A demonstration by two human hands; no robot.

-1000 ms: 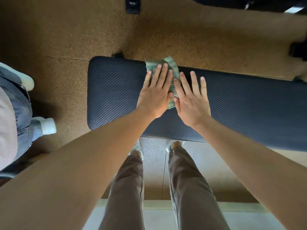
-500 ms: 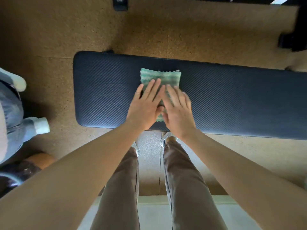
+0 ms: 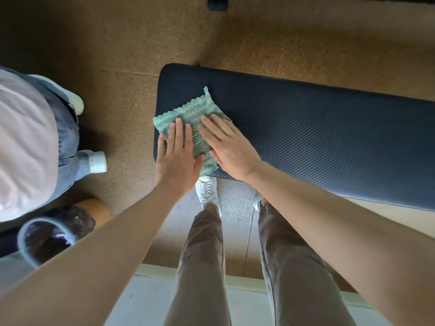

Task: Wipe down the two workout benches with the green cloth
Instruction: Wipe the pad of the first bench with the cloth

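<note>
The green cloth (image 3: 196,109), a fluffy rag with wavy teal and pale stripes and zigzag-cut edges, lies flat on the left end of the dark blue padded workout bench (image 3: 317,137), near its front corner. Both hands lie on top of it, side by side. The left hand (image 3: 177,158) covers the cloth's near left part, fingers straight and close together, palm down, with the thumb spread toward the other hand. The right hand (image 3: 227,147) lies flat across the cloth's right side, fingers straight and angled toward the upper left, pressing the fabric onto the pad. Neither hand is curled round anything.

The cloth sits turned like a diamond: one corner points away from the person, another reaches the bench's left edge, and its near corner shows between the two wrists at the front edge of the pad. The fabric between the fingers is bunched into small ridges.

The bench's cover carries fine diagonal ribs. It stands on a brown speckled floor (image 3: 117,43). Below the arms are legs in tan trousers (image 3: 202,267) and a white sneaker (image 3: 207,189).
</note>
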